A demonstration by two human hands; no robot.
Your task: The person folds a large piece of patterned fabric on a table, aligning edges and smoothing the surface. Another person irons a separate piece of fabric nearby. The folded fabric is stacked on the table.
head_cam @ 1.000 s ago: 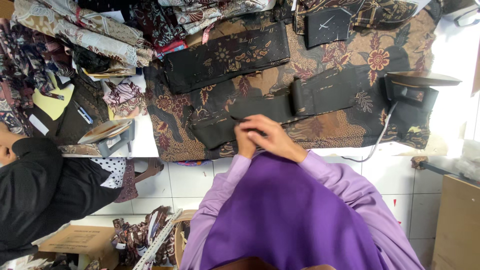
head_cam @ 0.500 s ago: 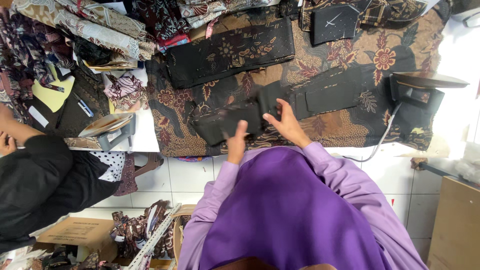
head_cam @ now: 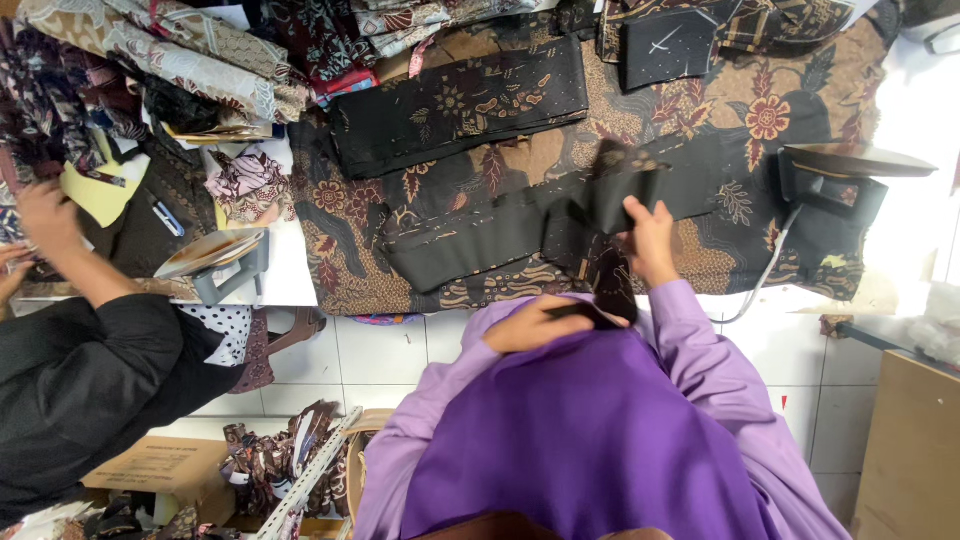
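Mid-fold by the looks of it: right hand (head_cam: 650, 240) clamped on a black fabric strip (head_cam: 610, 195) lifted just left of the iron (head_cam: 840, 180), left hand (head_cam: 535, 325) pinching its hanging end near the chest, long black piece (head_cam: 470, 240) lying flat, not yet pressed.

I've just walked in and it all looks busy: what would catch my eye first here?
Probably the right hand lifting a dark patterned fabric strip at the table's middle, the left hand gripping its lower end near the purple garment. Beneath spreads a brown floral cloth; an iron stands at its right. At far left, another person's hand reaches into fabric piles.
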